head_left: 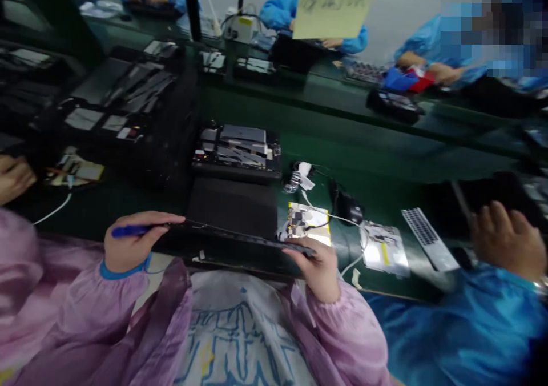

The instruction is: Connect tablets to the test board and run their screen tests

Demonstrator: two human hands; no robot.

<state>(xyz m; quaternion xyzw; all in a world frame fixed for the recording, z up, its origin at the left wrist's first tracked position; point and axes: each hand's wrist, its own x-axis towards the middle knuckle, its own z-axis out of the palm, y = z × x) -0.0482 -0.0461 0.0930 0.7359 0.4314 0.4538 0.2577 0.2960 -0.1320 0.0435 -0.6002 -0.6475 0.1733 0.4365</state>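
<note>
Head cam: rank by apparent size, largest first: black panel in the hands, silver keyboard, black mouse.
Black panel, silver keyboard, black mouse. The panel sits nearest the camera, so its lead may look bigger than it is.

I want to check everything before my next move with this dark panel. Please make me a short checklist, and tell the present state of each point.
1. Dark panel held by both hands: ok, left hand and right hand are on it.
2. Blue-handled tool in the left hand: ok.
3. Tool tip position: cannot tell, fingers hide it.
4. Circuit board apart from the panel: cannot tell, very close.
5. White cable off the right hand: ok.
6. Co-worker's hand apart from the panel: ok.
</note>
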